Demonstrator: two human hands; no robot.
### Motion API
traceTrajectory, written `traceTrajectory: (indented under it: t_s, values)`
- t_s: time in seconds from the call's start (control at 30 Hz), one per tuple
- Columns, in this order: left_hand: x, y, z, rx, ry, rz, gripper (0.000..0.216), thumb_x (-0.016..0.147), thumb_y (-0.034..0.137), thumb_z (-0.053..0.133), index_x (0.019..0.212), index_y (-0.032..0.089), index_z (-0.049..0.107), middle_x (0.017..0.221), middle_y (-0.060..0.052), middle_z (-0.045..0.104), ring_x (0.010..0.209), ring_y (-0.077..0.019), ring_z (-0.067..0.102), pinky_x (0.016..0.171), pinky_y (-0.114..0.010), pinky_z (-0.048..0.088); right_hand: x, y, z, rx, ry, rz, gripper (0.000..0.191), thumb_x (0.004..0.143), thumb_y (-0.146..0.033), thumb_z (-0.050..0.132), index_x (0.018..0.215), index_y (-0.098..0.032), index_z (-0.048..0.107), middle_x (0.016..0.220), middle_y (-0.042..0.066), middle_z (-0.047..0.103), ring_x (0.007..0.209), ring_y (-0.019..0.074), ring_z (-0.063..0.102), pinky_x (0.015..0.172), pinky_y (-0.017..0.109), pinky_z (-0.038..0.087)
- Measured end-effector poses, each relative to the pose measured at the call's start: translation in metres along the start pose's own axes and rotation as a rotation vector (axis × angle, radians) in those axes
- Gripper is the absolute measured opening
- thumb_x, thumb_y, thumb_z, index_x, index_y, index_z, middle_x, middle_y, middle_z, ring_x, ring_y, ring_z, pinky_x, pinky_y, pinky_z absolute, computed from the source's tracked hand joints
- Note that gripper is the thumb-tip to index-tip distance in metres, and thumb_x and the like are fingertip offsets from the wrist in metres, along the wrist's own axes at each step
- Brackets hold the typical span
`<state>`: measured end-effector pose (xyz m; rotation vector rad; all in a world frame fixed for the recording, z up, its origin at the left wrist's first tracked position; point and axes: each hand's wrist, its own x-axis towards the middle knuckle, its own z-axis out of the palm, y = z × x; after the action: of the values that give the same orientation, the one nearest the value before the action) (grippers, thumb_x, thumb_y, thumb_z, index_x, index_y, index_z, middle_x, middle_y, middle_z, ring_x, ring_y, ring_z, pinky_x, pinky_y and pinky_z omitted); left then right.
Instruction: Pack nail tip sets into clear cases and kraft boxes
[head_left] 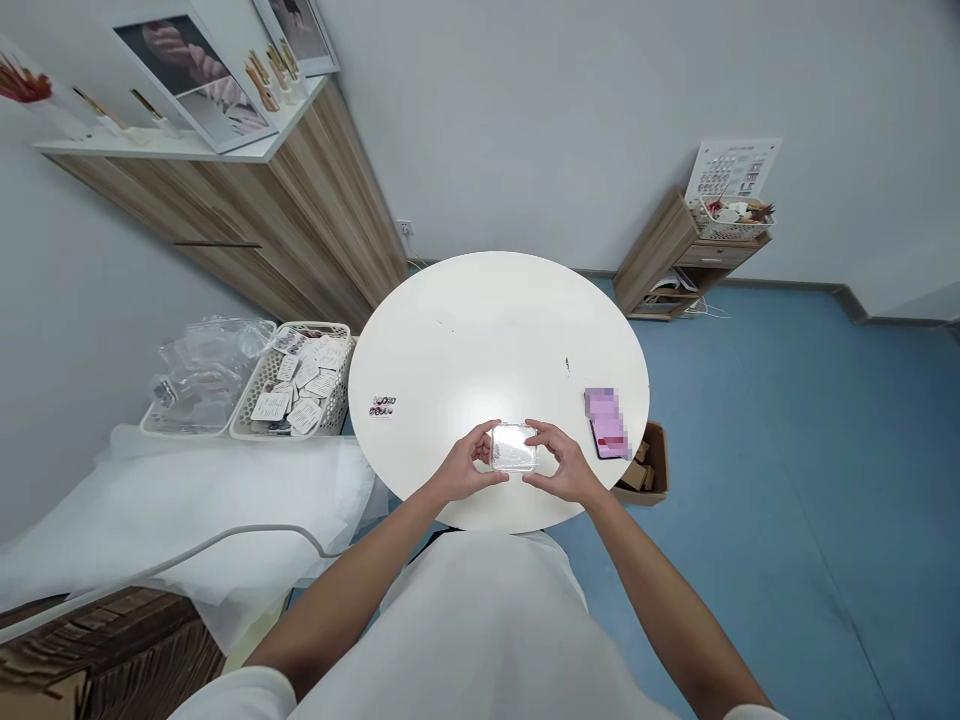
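A small clear plastic box (513,447) is held over the near edge of a round white table (495,340). My left hand (471,468) grips its left end with curled fingers. My right hand (559,464) grips its right end the same way. What the box holds I cannot make out. A small card with dark and red dots (382,406) lies on the table to the left of my hands. A phone (606,423) lies flat on the table to the right.
Two white baskets (294,385) stand left of the table, one with small cards, one with clear plastic boxes (202,370). A wooden cabinet (300,220) stands behind them. A cardboard box (645,470) sits on the blue floor under the table's right edge. A small shelf unit (690,250) stands far right.
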<state>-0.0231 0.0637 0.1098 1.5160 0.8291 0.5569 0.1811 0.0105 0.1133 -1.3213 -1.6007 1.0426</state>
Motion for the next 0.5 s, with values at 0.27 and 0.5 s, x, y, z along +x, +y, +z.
traceTrajectory:
  t_s: [0.27,0.5]
  values:
    - [0.002,-0.018,0.002,-0.199,-0.020,-0.101,0.080,0.062,0.025,0.069,0.131,0.026,0.028,0.093,-0.005,0.052,0.076,-0.0129,0.054,0.065,-0.027,0.044,0.015,0.003,0.000,0.339,-0.003,0.215,0.043,0.057,-0.032,0.072,0.094,-0.022,0.055,0.117,0.009,0.050,0.096,0.0200,0.056,0.083,0.035,0.044]
    - [-0.002,-0.025,0.004,-0.283,-0.032,-0.225,0.082,0.067,0.024,0.065,0.134,0.028,0.019,0.096,-0.005,0.053,0.079,-0.0117,0.054,0.070,-0.030,0.044,0.041,0.017,0.000,0.315,0.098,0.382,0.024,0.072,-0.042,0.056,0.082,-0.019,0.056,0.080,0.002,0.063,0.078,0.0153,0.060,0.076,0.033,0.047]
